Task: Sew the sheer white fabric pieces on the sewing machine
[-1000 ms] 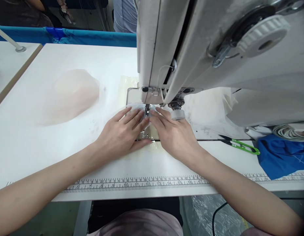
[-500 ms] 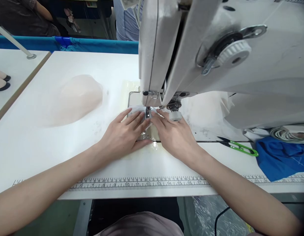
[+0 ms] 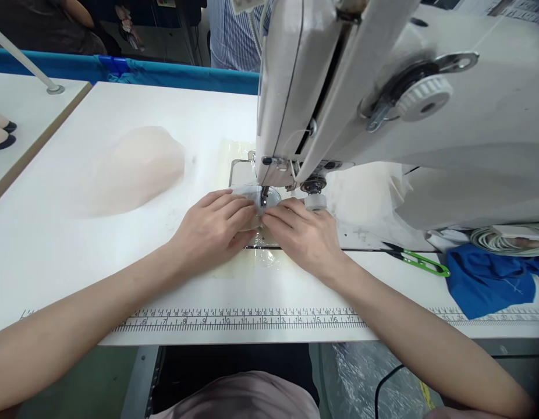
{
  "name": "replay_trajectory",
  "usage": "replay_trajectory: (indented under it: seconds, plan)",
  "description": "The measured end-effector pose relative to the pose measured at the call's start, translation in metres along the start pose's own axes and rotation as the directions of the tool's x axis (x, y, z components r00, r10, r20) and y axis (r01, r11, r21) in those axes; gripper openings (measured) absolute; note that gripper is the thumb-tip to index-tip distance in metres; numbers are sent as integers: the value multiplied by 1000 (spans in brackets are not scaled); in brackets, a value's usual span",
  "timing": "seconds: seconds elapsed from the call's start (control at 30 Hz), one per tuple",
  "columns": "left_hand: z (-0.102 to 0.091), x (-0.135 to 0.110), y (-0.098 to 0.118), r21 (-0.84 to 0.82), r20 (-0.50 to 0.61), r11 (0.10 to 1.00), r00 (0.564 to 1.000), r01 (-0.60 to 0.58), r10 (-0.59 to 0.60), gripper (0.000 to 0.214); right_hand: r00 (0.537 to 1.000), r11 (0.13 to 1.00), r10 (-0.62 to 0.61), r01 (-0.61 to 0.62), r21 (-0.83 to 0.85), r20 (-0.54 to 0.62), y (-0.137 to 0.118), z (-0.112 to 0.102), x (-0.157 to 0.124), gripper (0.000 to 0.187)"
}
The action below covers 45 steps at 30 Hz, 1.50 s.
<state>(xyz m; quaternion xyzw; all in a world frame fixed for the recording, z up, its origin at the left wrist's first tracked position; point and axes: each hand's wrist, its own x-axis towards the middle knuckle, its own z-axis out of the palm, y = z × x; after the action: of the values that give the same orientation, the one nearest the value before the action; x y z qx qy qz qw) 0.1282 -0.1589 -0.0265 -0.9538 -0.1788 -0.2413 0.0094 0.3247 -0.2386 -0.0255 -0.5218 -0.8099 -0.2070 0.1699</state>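
White workpiece: thin, partly under the presser foot and just left of it; mostly covered by fingers.

Left hand: just left of the foot, fingers together and bent down over the workpiece, thumb tucked in; whether it pinches or only presses, cannot tell.

Right hand: right of the foot and on its near side, fingers half curled, tips drawn together close by the foot; a pinch looks likely, but the undersides are hidden.

Change, last half second: left fingers, spread then, now bunched, thumb pulled back; right fingertips closer together; a rounded edge right of the foot now shows more plainly.

Meaning for the work: judged a reset of the hold beside the foot, from flat smoothing to finer guiding.

Pointing, long axis: visible strip runs left–right across the foot; rounded edge bulges right, if it belongs to the same piece. Full long axis hidden, cannot tell.

Sheer beige piece: well left of the foot, farther from the person, untouched.

Green-handled snips: well right of the foot, blades toward it; blue cloth just beyond.
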Motion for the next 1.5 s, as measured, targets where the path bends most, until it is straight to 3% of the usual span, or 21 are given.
replay_trajectory:
  seconds: [0.13,0.27,0.47,0.6,0.7,0.83,1.0,1.27,1.5]
  plan:
    - [-1,8,-1,-48,86,994,992,96,-92,28,991,983,133,-132,127,1,3,1,0,27]
    - [2,24,-3,-69,176,987,975,146,-132,23,946,913,320,-294,284,-49,5,8,-1,28]
    - [11,36,-5,38,74,991,988,131,-133,26,893,831,450,-417,368,-2,5,12,0,25]
    - [3,27,-5,76,65,997,998,-10,5,27,948,883,318,-286,372,-25,3,6,-1,24]
    - [-2,13,0,105,48,988,993,-112,108,22,993,975,95,-79,209,-67,-1,1,-7,21]
    - [0,-3,6,138,50,976,986,-165,160,28,994,994,-109,109,6,-34,-8,-5,-15,21]
    - [0,-6,5,164,65,963,976,-215,207,29,994,994,-111,110,25,18,-11,-11,-17,23]
    - [-1,-5,4,85,91,983,984,-162,154,32,996,989,-66,57,134,61,-11,-13,-16,24]
    - [0,-4,4,89,83,985,987,-148,141,32,996,995,-72,68,72,56,-10,-11,-16,25]
